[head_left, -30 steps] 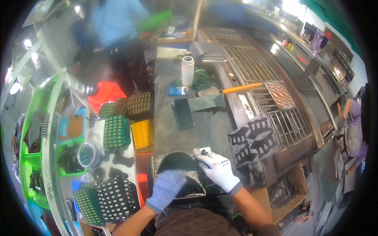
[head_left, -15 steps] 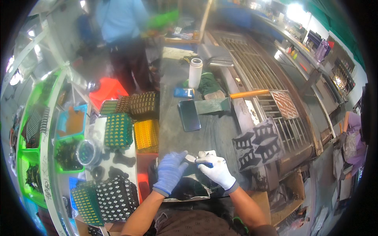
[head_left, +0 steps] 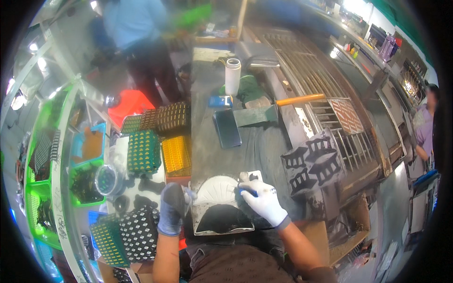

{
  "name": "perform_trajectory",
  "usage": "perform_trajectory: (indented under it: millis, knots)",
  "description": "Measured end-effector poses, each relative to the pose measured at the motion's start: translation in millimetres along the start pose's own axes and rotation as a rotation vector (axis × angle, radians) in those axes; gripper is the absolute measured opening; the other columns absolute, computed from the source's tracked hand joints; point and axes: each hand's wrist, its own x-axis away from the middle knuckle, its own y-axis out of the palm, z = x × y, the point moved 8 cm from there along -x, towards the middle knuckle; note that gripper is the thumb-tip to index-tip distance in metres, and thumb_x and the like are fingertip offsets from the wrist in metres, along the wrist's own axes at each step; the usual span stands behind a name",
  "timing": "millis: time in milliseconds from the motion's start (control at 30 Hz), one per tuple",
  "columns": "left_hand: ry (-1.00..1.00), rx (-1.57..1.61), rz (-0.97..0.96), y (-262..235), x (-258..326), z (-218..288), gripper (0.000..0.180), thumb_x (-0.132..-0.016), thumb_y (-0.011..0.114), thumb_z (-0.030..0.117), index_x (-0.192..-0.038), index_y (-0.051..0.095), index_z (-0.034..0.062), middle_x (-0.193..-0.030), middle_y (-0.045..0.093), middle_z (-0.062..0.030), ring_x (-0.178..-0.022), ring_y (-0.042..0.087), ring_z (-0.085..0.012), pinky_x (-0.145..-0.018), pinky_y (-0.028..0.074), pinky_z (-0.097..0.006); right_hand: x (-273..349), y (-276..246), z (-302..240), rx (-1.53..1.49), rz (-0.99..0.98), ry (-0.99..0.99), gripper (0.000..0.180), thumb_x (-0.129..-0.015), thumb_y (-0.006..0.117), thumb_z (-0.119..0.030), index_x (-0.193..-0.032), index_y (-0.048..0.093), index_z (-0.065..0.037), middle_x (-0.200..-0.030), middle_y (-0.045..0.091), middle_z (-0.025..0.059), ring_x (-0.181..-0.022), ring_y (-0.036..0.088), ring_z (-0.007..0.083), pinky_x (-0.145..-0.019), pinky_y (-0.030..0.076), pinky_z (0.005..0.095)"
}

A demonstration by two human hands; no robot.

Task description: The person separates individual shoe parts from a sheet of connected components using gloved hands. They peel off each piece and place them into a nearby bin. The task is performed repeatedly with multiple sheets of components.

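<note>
Between my hands lies a flat pale plate with a ribbed fan shape in its upper part. A smooth black half-round piece fills its lower part. My left hand, in a blue-grey glove with a dark palm, is turned at the plate's left edge; its fingers are blurred and partly hidden. My right hand, in a white glove, is closed round a small tool with a blue part at the plate's upper right. A small pale block sits just beyond those fingers.
A dark phone, a white bottle and a broad blade with an orange handle lie farther up the bench. Black cut-outs are at right. Patterned stacks and green bins stand left; a person in blue stands beyond.
My left hand has moved left off the plate and turned, uncovering the ribbed fan and black piece. My right hand stays near the plate's upper right. The view has shifted slightly.
</note>
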Motion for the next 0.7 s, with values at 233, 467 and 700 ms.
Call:
perform_trajectory:
  millis: [233,467,700]
  knots:
    - [-0.005,-0.685,-0.646,72,34,1,0.026,-0.091,0.076,0.025,-0.114,0.078,0.0116,-0.109,0.076,-0.0108,-0.101,0.072,-0.0276,-0.089,0.056,-0.037,31,13,-23,0.292,-0.141,-0.115,0.022,-0.087,0.073,-0.022,-0.108,0.077,-0.017,-0.093,0.071,0.0106,-0.088,0.071,0.0327,-0.076,0.056,0.0415]
    - [0.114,-0.979,-0.348,71,36,-14,0.031,-0.087,0.079,0.026,-0.115,0.077,0.0122,-0.107,0.075,-0.0131,-0.099,0.070,-0.0324,-0.088,0.056,-0.042,34,15,-18,-0.060,-0.202,-0.110,0.023,-0.088,0.072,-0.020,-0.108,0.079,-0.012,-0.097,0.075,0.0122,-0.091,0.073,0.0289,-0.083,0.057,0.0376]
    - [0.094,-0.661,-0.317,55,45,-17,0.024,-0.080,0.087,0.019,-0.099,0.079,0.0066,-0.107,0.073,-0.0110,-0.099,0.071,-0.0255,-0.085,0.055,-0.037,32,14,12,-0.218,-0.252,0.154,0.026,-0.090,0.070,-0.016,-0.111,0.077,-0.003,-0.106,0.079,0.0116,-0.096,0.075,0.0205,-0.090,0.057,0.0341]
